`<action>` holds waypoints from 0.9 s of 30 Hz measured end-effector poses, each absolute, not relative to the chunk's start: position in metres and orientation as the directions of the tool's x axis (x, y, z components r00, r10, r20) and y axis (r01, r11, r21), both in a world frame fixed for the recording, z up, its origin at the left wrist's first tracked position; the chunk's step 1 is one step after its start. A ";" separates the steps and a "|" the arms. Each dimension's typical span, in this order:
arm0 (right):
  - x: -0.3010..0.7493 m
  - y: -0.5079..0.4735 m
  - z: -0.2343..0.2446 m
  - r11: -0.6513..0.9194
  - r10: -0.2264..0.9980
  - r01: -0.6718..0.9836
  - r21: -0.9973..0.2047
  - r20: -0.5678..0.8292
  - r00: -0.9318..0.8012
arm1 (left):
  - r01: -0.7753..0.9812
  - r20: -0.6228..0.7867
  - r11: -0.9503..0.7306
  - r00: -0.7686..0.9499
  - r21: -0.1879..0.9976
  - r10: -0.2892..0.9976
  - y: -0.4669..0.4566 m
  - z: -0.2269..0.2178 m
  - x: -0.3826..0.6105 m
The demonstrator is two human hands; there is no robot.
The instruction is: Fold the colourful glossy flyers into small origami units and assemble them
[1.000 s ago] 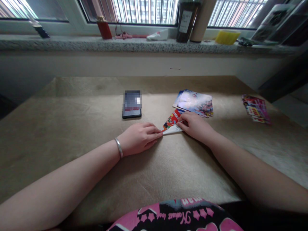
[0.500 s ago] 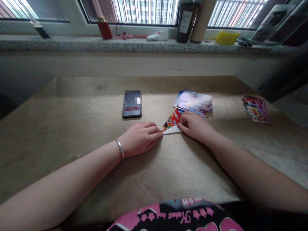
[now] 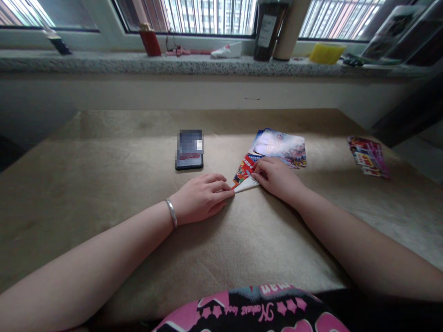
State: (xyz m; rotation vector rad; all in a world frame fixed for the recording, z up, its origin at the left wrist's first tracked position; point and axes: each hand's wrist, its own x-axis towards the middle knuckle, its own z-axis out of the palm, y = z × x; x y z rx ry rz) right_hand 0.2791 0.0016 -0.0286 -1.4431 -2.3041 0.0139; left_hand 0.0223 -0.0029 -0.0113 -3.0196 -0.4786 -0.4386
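Note:
A folded paper sheet [image 3: 243, 170], printed red and blue on one face with a white flap, narrows to a point at its left end. The fingers of my left hand [image 3: 204, 196] press that pointed tip against the table; the thumb is partly hidden below them. My right hand [image 3: 275, 177] has thumb and index finger closed on the flap's right side, hiding part of the sheet. Just behind my right hand, a stack of glossy printed sheets [image 3: 282, 145] lies flat. A dark phone-like device [image 3: 189, 159], its face pixelated, lies beyond my left hand.
More colourful printed papers [image 3: 368, 157] lie at the table's right side. Behind the table [image 3: 121, 161] runs a stone windowsill [image 3: 194, 67] holding a red bottle [image 3: 150, 42], a dark labelled container [image 3: 268, 34] and a yellow block [image 3: 327, 54].
My right hand has shifted slightly left and away from me, turning the folded sheet a little. My left hand stays at the tip.

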 end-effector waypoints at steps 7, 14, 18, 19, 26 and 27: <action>0.267 -0.017 -0.015 0.704 0.650 0.707 -0.070 0.465 -0.601 | 0.318 0.282 -0.948 0.908 0.018 0.310 -0.003 -0.012 0.023; 0.257 -0.019 -0.020 0.795 0.580 0.601 -0.084 0.397 -0.711 | 0.308 0.275 -0.951 0.912 0.035 0.305 -0.002 -0.014 0.022; 0.261 -0.017 -0.024 0.801 0.589 0.579 -0.155 0.384 -0.711 | 0.264 0.265 -0.963 0.926 0.056 0.269 0.002 -0.012 0.020; 0.262 -0.016 -0.025 0.795 0.597 0.584 -0.164 0.382 -0.706 | 0.251 0.261 -0.966 0.930 0.062 0.259 0.003 -0.012 0.019; 0.262 -0.017 -0.028 0.778 0.619 0.606 -0.166 0.371 -0.692 | 0.255 0.271 -0.963 0.924 0.085 0.268 0.003 -0.013 0.018; 0.262 -0.017 -0.028 0.778 0.618 0.607 -0.163 0.372 -0.692 | 0.266 0.272 -0.960 0.921 0.084 0.279 0.003 -0.013 0.019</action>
